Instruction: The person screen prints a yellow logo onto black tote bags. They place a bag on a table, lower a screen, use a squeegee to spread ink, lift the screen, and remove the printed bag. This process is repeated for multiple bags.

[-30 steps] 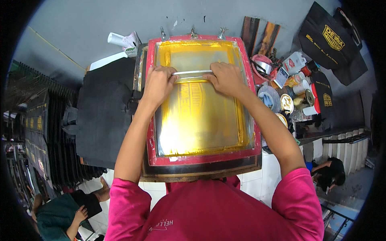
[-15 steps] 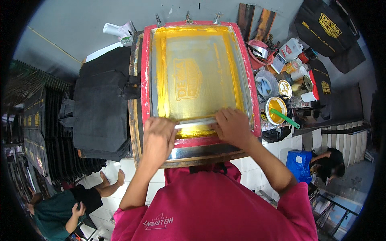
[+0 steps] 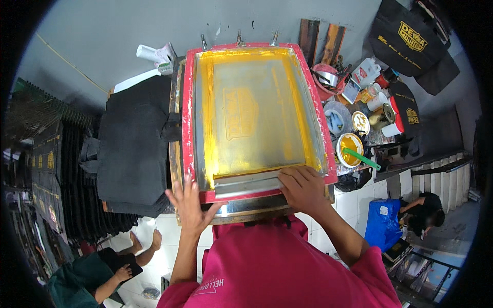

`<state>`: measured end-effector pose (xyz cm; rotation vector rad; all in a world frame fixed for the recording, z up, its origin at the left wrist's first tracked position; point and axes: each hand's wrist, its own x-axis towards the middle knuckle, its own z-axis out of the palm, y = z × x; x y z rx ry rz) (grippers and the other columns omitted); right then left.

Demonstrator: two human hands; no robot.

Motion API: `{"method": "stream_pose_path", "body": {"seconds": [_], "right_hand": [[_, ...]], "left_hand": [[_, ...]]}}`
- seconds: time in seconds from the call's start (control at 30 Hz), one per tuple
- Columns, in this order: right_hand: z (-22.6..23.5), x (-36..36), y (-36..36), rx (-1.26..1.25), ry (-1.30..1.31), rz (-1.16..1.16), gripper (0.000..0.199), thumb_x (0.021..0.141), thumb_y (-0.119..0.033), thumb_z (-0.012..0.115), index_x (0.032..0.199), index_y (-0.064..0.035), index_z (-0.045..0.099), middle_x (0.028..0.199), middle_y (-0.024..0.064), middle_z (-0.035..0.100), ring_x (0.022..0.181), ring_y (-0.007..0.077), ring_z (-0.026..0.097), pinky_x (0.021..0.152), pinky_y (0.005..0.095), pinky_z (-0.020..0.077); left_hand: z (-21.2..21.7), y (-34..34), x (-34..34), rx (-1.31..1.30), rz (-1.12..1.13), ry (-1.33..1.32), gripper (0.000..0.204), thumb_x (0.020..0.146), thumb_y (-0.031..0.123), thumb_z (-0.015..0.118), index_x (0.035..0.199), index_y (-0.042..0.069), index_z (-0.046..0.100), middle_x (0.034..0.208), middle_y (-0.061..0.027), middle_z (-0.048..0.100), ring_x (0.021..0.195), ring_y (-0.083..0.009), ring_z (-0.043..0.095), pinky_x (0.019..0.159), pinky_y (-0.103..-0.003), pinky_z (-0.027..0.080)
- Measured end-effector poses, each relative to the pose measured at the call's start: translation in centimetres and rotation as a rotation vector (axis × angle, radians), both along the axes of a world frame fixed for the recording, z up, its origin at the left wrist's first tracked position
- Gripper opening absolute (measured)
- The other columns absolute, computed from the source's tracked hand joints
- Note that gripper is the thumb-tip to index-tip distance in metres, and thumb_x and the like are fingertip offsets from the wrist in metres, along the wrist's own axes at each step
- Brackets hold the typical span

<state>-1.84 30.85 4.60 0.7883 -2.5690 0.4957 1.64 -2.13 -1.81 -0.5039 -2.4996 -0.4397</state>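
Note:
A screen-printing frame with red edges (image 3: 188, 118) is in front of me, hinged at its far side. Its mesh (image 3: 267, 138) is smeared with yellow ink along the borders and bears a lettered emblem at left. A squeegee (image 3: 241, 188) rests across the near end of the frame, its blade lying crosswise. My right hand (image 3: 304, 191) grips the squeegee's right end from above, fingers bent. Beside the frame's near left corner is my left hand (image 3: 191, 209), its fingers spread and off the squeegee.
Black fabric bags (image 3: 136, 143) are piled left of the frame. At right stand a tub of yellow ink (image 3: 349, 142) with a green spatula (image 3: 362, 158), jars and bottles. One person sits at lower left (image 3: 82, 277), another crouches by a blue bag (image 3: 382, 220).
The squeegee has come nearer to me, down to the near edge of the frame, and tilted over. My left hand has let go of it and opened; my right hand still holds on.

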Motion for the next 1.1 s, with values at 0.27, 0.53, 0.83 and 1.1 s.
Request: {"method": "stream_pose_path", "body": {"seconds": [0.27,0.53,0.83,1.1], "right_hand": [[18.5,-8.9,0.4,0.061,0.519,-0.007,0.032,0.069,-0.007,0.073,0.102,-0.0079,0.073,0.098,0.0090,0.074,0.086,0.0311,0.071,0.074,0.0412,0.0554],[29.8,-21.1,3.1,0.462,0.487,-0.430,0.023,0.091,-0.026,0.071,0.089,-0.0033,0.069,0.076,0.0165,0.068,0.070,0.0316,0.066,0.067,0.0416,0.0501],[35.5,-26.7,1.1,0.008,0.446,-0.109,0.037,0.085,-0.034,0.077,0.091,0.0026,0.075,0.081,0.0254,0.071,0.077,0.0378,0.069,0.073,0.0462,0.0509],[36.3,-28.5,0.7,-0.008,0.388,-0.104,0.037,0.086,-0.029,0.077,0.082,0.0068,0.069,0.065,0.0166,0.063,0.061,0.0221,0.056,0.062,0.0413,0.0446]], "left_hand": [[17.1,2.8,-8.6,0.559,0.036,0.391,0.125,0.075,0.067,0.081,0.162,0.005,0.015,0.166,-0.0226,0.026,0.155,-0.0379,0.024,0.126,-0.053,0.020],[14.2,2.5,-17.5,0.705,0.202,-0.409,0.069,0.102,0.035,0.061,0.155,-0.002,0.035,0.154,-0.0274,0.045,0.146,-0.0361,0.042,0.121,-0.043,0.030],[2.5,-3.0,-21.6,0.142,0.606,-0.898,0.092,0.093,0.058,0.064,0.151,-0.009,0.038,0.148,-0.0311,0.051,0.146,-0.0407,0.042,0.124,-0.047,0.022],[2.9,-12.2,-16.1,0.871,0.358,-0.880,0.028,0.092,0.014,0.073,0.109,-0.007,0.071,0.101,-0.0085,0.073,0.091,-0.0164,0.064,0.089,-0.030,0.048]]}}
